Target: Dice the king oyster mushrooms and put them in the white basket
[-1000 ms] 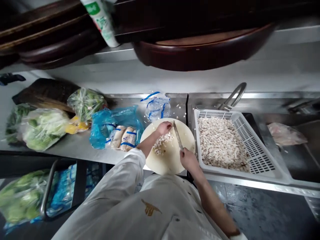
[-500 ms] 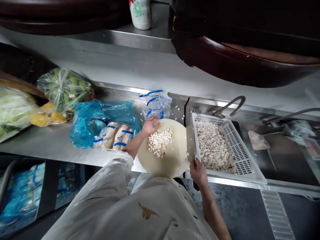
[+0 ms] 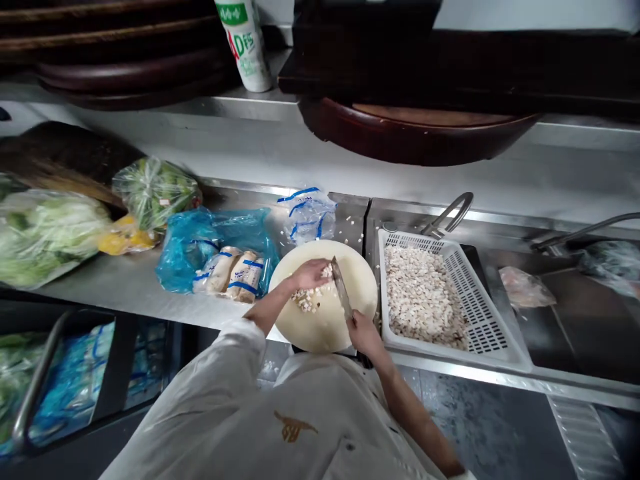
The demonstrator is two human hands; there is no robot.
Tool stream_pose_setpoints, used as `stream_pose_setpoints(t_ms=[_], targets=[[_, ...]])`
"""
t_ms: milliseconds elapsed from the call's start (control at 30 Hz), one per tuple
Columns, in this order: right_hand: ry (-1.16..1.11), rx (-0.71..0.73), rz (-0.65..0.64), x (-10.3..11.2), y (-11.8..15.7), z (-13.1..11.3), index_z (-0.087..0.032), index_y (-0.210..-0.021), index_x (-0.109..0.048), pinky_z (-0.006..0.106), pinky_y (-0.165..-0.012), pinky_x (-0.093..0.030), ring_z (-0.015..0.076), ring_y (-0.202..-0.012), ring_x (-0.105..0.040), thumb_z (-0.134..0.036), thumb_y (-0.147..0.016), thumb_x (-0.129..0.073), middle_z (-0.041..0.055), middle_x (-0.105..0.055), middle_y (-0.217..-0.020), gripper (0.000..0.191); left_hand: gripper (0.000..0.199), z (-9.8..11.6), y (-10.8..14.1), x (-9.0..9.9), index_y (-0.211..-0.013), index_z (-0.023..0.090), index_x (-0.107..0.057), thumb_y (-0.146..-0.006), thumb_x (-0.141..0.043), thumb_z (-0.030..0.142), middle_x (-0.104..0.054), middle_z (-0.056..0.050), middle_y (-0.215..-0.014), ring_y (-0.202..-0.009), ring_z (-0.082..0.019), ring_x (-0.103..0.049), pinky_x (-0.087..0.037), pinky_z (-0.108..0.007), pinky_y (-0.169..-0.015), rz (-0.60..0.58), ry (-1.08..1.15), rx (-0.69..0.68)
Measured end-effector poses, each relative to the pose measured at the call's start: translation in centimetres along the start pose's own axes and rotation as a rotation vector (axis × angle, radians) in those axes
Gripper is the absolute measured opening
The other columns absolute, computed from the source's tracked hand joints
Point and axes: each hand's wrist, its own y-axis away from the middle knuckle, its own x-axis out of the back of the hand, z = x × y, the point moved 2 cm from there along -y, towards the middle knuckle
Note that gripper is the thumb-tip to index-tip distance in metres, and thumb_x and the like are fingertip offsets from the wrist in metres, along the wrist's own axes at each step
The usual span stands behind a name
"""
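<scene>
My right hand [image 3: 366, 333] is closed round the handle of a cleaver [image 3: 341, 287], its blade standing on edge across the round cutting board [image 3: 355, 267]. White diced pieces [image 3: 306, 303], apparently mushroom, lie to the left of the blade. Over them rests my left hand [image 3: 311, 275], fingers stretched towards the blade and partly hiding the pieces. Just right of the board, a white perforated basket [image 3: 493, 320] holds a heap of similar chopped pieces [image 3: 420, 293]. Left of the board, wrapped mushroom packs [image 3: 245, 275] stick out of a blue plastic bag [image 3: 185, 233].
A crumpled clear bag [image 3: 310, 213] and stray dice lie behind the board. Bagged greens [image 3: 157, 193], a yellow bag [image 3: 127, 235] and bagged cabbage [image 3: 45, 233] are at left. A faucet [image 3: 453, 213] rises behind the basket; a shelf [image 3: 250, 107] with a white bottle [image 3: 245, 47] hangs above.
The cleaver has moved left from beside the basket onto the middle of the board. My left hand has shifted from the board's far left rim onto the diced pieces. The view has shifted too.
</scene>
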Motion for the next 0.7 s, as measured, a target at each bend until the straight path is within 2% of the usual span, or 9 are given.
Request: stream_pose_setpoints(t_ms=[67,133,200,300,433,500,567,633,700], targets=[[-0.294,-0.053,-0.061,-0.7,1.2,3.0,-0.024,-0.083,-0.053,0.024,-0.059,-0.042,0.0159,-0.062,-0.062,-0.052,-0.104,-0.046,-0.0003,-0.062,-0.068,0.036,0.075,2.4,2.2,-1.5,-0.157,0.027,-0.052,-0.093,-0.070,0.062,-0.058,-0.012,-0.155,-0.148,-0.030,-0.051,-0.034,-0.046,-0.129,0.018,-0.105,0.089],[-0.537,-0.127,-0.156,-1.9,2.0,5.8,-0.026,-0.082,-0.046,0.024,-0.048,-0.039,0.0135,-0.045,-0.051,-0.065,-0.099,-0.044,-0.0068,-0.050,-0.058,0.042,0.085,4.9,3.8,-3.7,-0.161,0.029,-0.047,-0.088,-0.075,0.064,-0.053,-0.011,-0.161,-0.156,-0.032,-0.041,-0.022,-0.053,-0.134,0.082,-0.197,0.201],[-0.684,-0.171,-0.237,-3.1,2.0,7.5,-0.028,-0.084,-0.041,0.025,-0.041,-0.037,0.0123,-0.038,-0.043,-0.069,-0.095,-0.046,-0.0103,-0.043,-0.054,0.043,0.082,6.9,4.3,-5.7,-0.161,0.032,-0.047,-0.089,-0.075,0.062,-0.052,-0.010,-0.161,-0.159,-0.034,-0.035,-0.016,-0.058,-0.134,0.182,-0.256,0.299],[-0.774,-0.171,-0.336,-4.6,0.8,6.9,-0.028,-0.088,-0.042,0.025,-0.039,-0.038,0.0116,-0.037,-0.040,-0.063,-0.092,-0.052,-0.0125,-0.039,-0.052,0.037,0.061,8.3,3.6,-7.2,-0.154,0.033,-0.055,-0.097,-0.067,0.053,-0.058,-0.009,-0.156,-0.155,-0.032,-0.042,-0.021,-0.059,-0.133,0.344,-0.267,0.411],[-0.821,-0.098,-0.484,-5.1,-0.5,3.3,-0.028,-0.090,-0.042,0.022,-0.040,-0.037,0.0105,-0.039,-0.040,-0.057,-0.089,-0.059,-0.0139,-0.039,-0.052,0.033,0.044,8.6,2.6,-5.8,-0.142,0.025,-0.064,-0.103,-0.056,0.043,-0.063,-0.009,-0.149,-0.144,-0.026,-0.054,-0.042,-0.047,-0.125,0.536,-0.174,0.499],[-0.869,-0.071,-0.518,-4.1,0.0,2.4,-0.028,-0.090,-0.042,0.021,-0.039,-0.036,0.0096,-0.039,-0.039,-0.058,-0.088,-0.060,-0.0139,-0.040,-0.053,0.035,0.040,9.7,2.3,-4.8,-0.137,0.024,-0.067,-0.104,-0.055,0.043,-0.065,-0.009,-0.144,-0.141,-0.024,-0.057,-0.046,-0.044,-0.122,0.610,-0.137,0.518],[-0.914,-0.055,-0.515,-2.1,1.2,2.8,-0.028,-0.090,-0.042,0.021,-0.038,-0.035,0.0086,-0.039,-0.038,-0.059,-0.086,-0.062,-0.0139,-0.041,-0.055,0.037,0.039,11.8,1.5,-4.1,-0.136,0.025,-0.067,-0.104,-0.056,0.044,-0.065,-0.008,-0.143,-0.140,-0.024,-0.058,-0.048,-0.043,-0.121,0.654,-0.123,0.504],[-0.938,-0.036,-0.477,1.0,2.8,4.2,-0.028,-0.091,-0.042,0.021,-0.036,-0.033,0.0083,-0.038,-0.037,-0.059,-0.086,-0.063,-0.0138,-0.041,-0.056,0.037,0.040,14.9,-0.5,-3.8,-0.139,0.027,-0.066,-0.105,-0.057,0.045,-0.064,-0.007,-0.146,-0.142,-0.025,-0.056,-0.047,-0.044,-0.123,0.687,-0.114,0.448],[-0.930,-0.001,-0.407,4.9,4.4,6.1,-0.028,-0.091,-0.042,0.022,-0.035,-0.033,0.0087,-0.037,-0.037,-0.058,-0.087,-0.062,-0.0136,-0.040,-0.055,0.036,0.041,18.6,-3.5,-4.1,-0.140,0.027,-0.066,-0.104,-0.059,0.046,-0.063,-0.007,-0.147,-0.144,-0.026,-0.054,-0.045,-0.045,-0.124,0.725,-0.081,0.358]])
